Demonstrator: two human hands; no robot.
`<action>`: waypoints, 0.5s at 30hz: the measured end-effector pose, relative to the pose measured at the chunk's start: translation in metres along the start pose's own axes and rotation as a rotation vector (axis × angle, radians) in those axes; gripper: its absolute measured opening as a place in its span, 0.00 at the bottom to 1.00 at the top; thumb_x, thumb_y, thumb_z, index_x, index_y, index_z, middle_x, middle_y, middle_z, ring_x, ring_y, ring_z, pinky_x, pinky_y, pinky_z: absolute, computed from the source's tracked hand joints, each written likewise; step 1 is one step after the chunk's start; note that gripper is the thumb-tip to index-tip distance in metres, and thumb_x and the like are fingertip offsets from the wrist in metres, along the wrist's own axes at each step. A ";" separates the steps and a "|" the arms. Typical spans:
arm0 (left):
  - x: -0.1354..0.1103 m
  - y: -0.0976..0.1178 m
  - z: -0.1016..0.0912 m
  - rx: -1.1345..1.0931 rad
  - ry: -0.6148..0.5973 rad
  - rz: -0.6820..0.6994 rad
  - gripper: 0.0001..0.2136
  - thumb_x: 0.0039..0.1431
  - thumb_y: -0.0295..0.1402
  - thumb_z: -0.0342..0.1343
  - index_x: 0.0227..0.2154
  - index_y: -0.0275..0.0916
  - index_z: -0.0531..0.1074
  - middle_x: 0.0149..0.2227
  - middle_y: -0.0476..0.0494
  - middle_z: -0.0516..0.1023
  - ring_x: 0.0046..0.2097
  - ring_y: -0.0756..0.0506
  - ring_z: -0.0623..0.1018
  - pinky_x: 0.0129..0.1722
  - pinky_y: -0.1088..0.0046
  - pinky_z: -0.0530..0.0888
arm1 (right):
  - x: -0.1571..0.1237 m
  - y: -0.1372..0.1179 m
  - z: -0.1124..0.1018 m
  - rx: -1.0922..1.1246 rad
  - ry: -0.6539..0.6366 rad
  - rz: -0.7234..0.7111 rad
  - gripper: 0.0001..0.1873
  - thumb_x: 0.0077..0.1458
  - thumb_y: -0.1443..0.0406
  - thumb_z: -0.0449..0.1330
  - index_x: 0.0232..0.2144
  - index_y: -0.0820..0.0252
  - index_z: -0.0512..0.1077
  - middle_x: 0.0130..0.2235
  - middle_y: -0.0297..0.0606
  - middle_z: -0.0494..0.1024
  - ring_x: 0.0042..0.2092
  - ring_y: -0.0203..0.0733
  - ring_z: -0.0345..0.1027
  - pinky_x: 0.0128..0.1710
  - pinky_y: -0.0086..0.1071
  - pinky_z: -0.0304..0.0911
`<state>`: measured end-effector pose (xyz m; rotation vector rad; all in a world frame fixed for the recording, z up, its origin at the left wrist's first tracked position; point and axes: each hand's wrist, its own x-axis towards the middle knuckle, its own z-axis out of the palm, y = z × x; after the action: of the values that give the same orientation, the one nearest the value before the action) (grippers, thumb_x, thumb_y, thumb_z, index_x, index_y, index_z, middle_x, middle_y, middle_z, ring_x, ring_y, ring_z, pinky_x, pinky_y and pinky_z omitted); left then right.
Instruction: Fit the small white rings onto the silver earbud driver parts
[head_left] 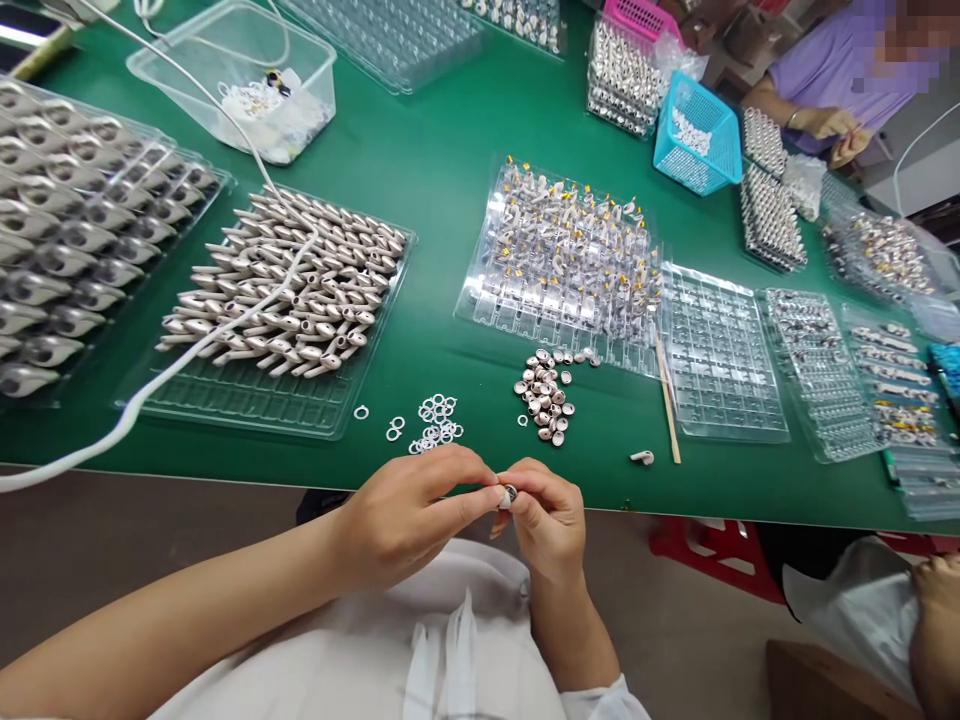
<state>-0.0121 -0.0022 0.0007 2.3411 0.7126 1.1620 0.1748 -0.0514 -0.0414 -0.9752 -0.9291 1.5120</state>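
My left hand [409, 510] and my right hand [547, 520] meet just below the front edge of the green table [442, 170]. Both pinch one small round metallic cap [509, 493] between their fingertips. Right above my hands lies a small heap of the same metallic caps [546, 395] and a scatter of small white rings [431, 425]. A single white earbud shell [642, 457] lies beside a thin wooden stick [667, 405] to the right.
Clear trays hold beige earbud stems [289, 290] at the left and white parts with gold tips [566, 255] in the middle. A white cable [150, 385] crosses the left trays. Blue basket [696, 135] stands far right, near another person's hands [832, 130].
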 end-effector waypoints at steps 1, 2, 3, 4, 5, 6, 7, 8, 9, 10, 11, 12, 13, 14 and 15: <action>-0.001 0.000 0.000 -0.001 0.000 -0.004 0.11 0.65 0.22 0.47 0.44 0.37 0.71 0.34 0.42 0.78 0.34 0.50 0.76 0.33 0.76 0.75 | 0.000 0.000 0.001 0.008 0.002 0.000 0.10 0.54 0.60 0.65 0.40 0.52 0.80 0.34 0.37 0.75 0.24 0.33 0.71 0.20 0.29 0.72; -0.002 -0.001 0.001 -0.002 0.000 -0.007 0.11 0.65 0.22 0.47 0.44 0.37 0.71 0.34 0.42 0.77 0.34 0.50 0.76 0.32 0.76 0.75 | 0.001 0.000 0.001 0.010 0.008 0.001 0.10 0.54 0.60 0.65 0.39 0.53 0.80 0.33 0.36 0.75 0.24 0.33 0.71 0.20 0.28 0.72; -0.002 -0.001 0.001 -0.004 0.000 -0.009 0.11 0.64 0.22 0.47 0.44 0.37 0.71 0.34 0.41 0.77 0.35 0.49 0.76 0.33 0.76 0.75 | 0.001 0.000 0.002 0.006 0.015 0.004 0.10 0.54 0.60 0.66 0.39 0.53 0.80 0.33 0.37 0.75 0.23 0.33 0.71 0.20 0.28 0.72; -0.003 -0.001 0.001 -0.007 0.001 -0.010 0.11 0.64 0.22 0.47 0.44 0.36 0.71 0.34 0.41 0.77 0.35 0.49 0.76 0.33 0.76 0.75 | 0.001 -0.001 0.002 -0.004 0.022 0.005 0.10 0.53 0.59 0.66 0.39 0.54 0.80 0.33 0.37 0.75 0.24 0.34 0.71 0.20 0.28 0.72; -0.004 -0.001 0.001 -0.008 0.004 -0.010 0.11 0.64 0.21 0.48 0.44 0.36 0.71 0.34 0.41 0.77 0.35 0.49 0.76 0.32 0.76 0.75 | 0.001 -0.001 0.002 -0.017 0.027 0.005 0.11 0.53 0.59 0.66 0.39 0.54 0.80 0.33 0.37 0.75 0.24 0.34 0.71 0.20 0.28 0.72; -0.005 -0.002 0.001 -0.011 0.004 -0.010 0.11 0.64 0.21 0.48 0.45 0.35 0.71 0.34 0.40 0.77 0.35 0.49 0.76 0.32 0.76 0.75 | 0.001 -0.002 0.002 -0.030 0.025 0.000 0.11 0.54 0.59 0.66 0.39 0.54 0.80 0.33 0.37 0.75 0.24 0.34 0.72 0.20 0.29 0.72; -0.005 -0.002 0.002 -0.014 0.005 -0.009 0.11 0.63 0.21 0.48 0.45 0.35 0.71 0.35 0.40 0.77 0.35 0.49 0.76 0.32 0.76 0.75 | 0.001 -0.002 0.002 -0.041 0.018 -0.009 0.10 0.54 0.59 0.65 0.39 0.54 0.80 0.34 0.37 0.75 0.24 0.34 0.72 0.21 0.29 0.73; -0.005 -0.002 0.002 -0.016 0.004 -0.009 0.11 0.63 0.21 0.48 0.45 0.35 0.71 0.35 0.40 0.77 0.35 0.49 0.76 0.32 0.76 0.75 | 0.001 -0.002 0.001 -0.051 0.010 -0.021 0.10 0.55 0.60 0.65 0.40 0.53 0.80 0.34 0.37 0.75 0.24 0.34 0.72 0.21 0.29 0.73; -0.006 -0.002 0.002 -0.017 0.004 -0.010 0.12 0.63 0.20 0.48 0.45 0.35 0.72 0.35 0.40 0.77 0.35 0.49 0.76 0.32 0.76 0.75 | 0.000 -0.002 0.000 -0.061 0.000 -0.032 0.10 0.55 0.61 0.64 0.41 0.52 0.80 0.35 0.37 0.76 0.24 0.34 0.72 0.22 0.30 0.73; -0.006 -0.002 0.002 -0.020 0.001 -0.011 0.12 0.63 0.20 0.48 0.45 0.35 0.72 0.35 0.40 0.77 0.35 0.49 0.76 0.32 0.76 0.75 | 0.000 -0.002 -0.001 -0.071 -0.009 -0.041 0.10 0.56 0.61 0.64 0.41 0.51 0.80 0.35 0.37 0.76 0.25 0.34 0.72 0.22 0.30 0.73; -0.006 -0.002 0.002 -0.022 -0.002 -0.011 0.12 0.63 0.20 0.48 0.45 0.35 0.72 0.35 0.40 0.77 0.35 0.49 0.76 0.32 0.76 0.75 | 0.000 -0.002 -0.002 -0.081 -0.015 -0.046 0.10 0.56 0.61 0.64 0.42 0.51 0.80 0.35 0.37 0.76 0.25 0.35 0.72 0.22 0.30 0.73; -0.006 -0.002 0.002 -0.025 -0.005 -0.010 0.12 0.63 0.20 0.48 0.44 0.34 0.72 0.34 0.39 0.77 0.35 0.49 0.76 0.32 0.76 0.75 | -0.001 -0.001 -0.004 -0.092 -0.018 -0.049 0.10 0.55 0.61 0.65 0.42 0.50 0.80 0.34 0.37 0.76 0.25 0.35 0.72 0.22 0.31 0.74; -0.006 -0.002 0.002 -0.027 -0.009 -0.008 0.11 0.63 0.20 0.48 0.44 0.34 0.72 0.34 0.39 0.77 0.35 0.49 0.76 0.32 0.76 0.75 | -0.001 -0.001 -0.005 -0.102 -0.019 -0.049 0.11 0.55 0.61 0.65 0.42 0.50 0.80 0.34 0.37 0.76 0.25 0.35 0.73 0.22 0.31 0.74; -0.006 -0.002 0.002 -0.029 -0.012 -0.007 0.11 0.63 0.21 0.47 0.44 0.34 0.72 0.34 0.39 0.77 0.35 0.49 0.76 0.32 0.76 0.75 | -0.001 -0.001 -0.006 -0.109 -0.020 -0.048 0.11 0.55 0.61 0.65 0.42 0.50 0.80 0.34 0.37 0.76 0.25 0.35 0.73 0.22 0.31 0.74; -0.006 -0.002 0.002 -0.033 -0.013 -0.008 0.12 0.64 0.21 0.47 0.45 0.35 0.72 0.35 0.39 0.77 0.36 0.49 0.76 0.33 0.76 0.75 | -0.001 -0.001 -0.007 -0.114 -0.020 -0.048 0.11 0.54 0.61 0.65 0.42 0.50 0.80 0.34 0.37 0.76 0.25 0.35 0.73 0.22 0.31 0.74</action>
<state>-0.0142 -0.0041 -0.0052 2.3146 0.6921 1.1456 0.1812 -0.0522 -0.0431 -1.0133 -1.0551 1.4443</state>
